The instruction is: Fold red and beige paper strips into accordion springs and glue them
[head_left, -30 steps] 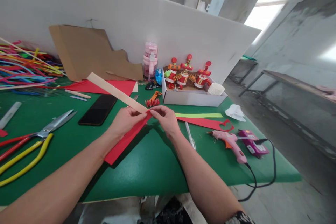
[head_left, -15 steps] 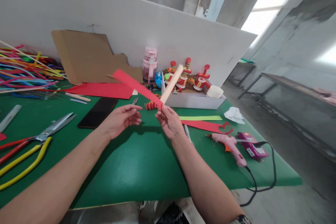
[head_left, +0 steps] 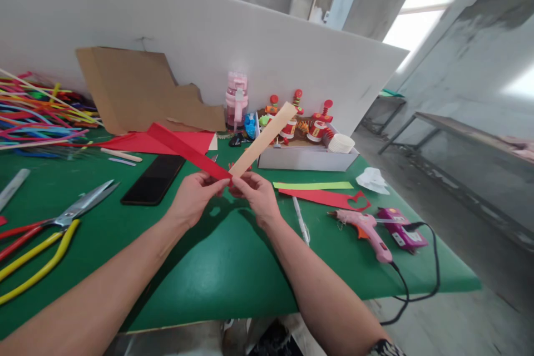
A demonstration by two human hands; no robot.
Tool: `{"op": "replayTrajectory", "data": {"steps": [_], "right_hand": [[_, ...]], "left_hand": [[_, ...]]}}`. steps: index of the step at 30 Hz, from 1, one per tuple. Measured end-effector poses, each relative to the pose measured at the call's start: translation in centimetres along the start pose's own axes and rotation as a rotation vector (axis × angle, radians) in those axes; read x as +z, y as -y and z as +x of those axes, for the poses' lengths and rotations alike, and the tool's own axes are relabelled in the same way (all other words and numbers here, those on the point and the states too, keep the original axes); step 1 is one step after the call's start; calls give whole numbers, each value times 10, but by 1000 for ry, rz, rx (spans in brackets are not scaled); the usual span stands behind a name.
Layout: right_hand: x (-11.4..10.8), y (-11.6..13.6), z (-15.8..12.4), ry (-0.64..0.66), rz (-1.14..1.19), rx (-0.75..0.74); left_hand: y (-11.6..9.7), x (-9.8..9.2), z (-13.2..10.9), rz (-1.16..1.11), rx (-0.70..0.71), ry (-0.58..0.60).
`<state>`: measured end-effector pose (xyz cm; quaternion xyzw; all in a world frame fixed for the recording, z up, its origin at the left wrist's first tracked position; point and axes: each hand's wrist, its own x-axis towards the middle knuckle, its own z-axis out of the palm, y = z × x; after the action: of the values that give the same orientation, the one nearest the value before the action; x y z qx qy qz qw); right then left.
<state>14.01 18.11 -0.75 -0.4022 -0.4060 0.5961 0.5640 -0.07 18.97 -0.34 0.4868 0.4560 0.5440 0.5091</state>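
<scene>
A red paper strip (head_left: 183,149) and a pale peach paper strip (head_left: 265,137) meet at their lower ends and spread upward in a V. My left hand (head_left: 197,194) pinches the joined end from the left, thumb on the red strip. From the right, my right hand (head_left: 256,194) grips the same corner, its thumb close to the other thumb. Both hands hover over the green table (head_left: 200,283). Behind the hands, part of a folded red paper piece is mostly hidden. A black phone (head_left: 153,179) lies left of my left hand.
Scissors (head_left: 77,208) with red and pliers-like yellow handles lie at left. A pink glue gun (head_left: 367,228), its cord, a pen (head_left: 301,221) and paper offcuts are at right. Behind stand a white box (head_left: 308,161) of red figures, a pink bottle (head_left: 237,101) and cardboard (head_left: 137,89).
My left hand has moved right and closed on the strips' joined end. My right hand has shifted left and lower, bringing the strips down with it.
</scene>
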Motion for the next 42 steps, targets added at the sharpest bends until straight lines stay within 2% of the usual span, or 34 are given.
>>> {"op": "replayTrajectory", "data": {"steps": [5,12,24,29,34,38,42], "right_hand": [[-5,0,4,-17,-15,11],[-4,-6,6,-56,-56,17],[-3,-4,6,-76,-38,55],[-4,-4,7,-74,-92,23],[-7,-3,7,-91,-276,-94],[-8,-2,4,-79,-432,-179],[-6,-2,4,-63,-349,-140]], "left_hand": [[-5,-1,-1,8,-4,44],[-7,-8,2,4,-17,-81],[1,-8,5,56,-24,-91],[-2,-6,3,37,-28,-111],[-6,-3,1,-71,-143,6],[-4,-3,-1,-64,-213,91],[-3,-3,-1,-51,-203,96]]}}
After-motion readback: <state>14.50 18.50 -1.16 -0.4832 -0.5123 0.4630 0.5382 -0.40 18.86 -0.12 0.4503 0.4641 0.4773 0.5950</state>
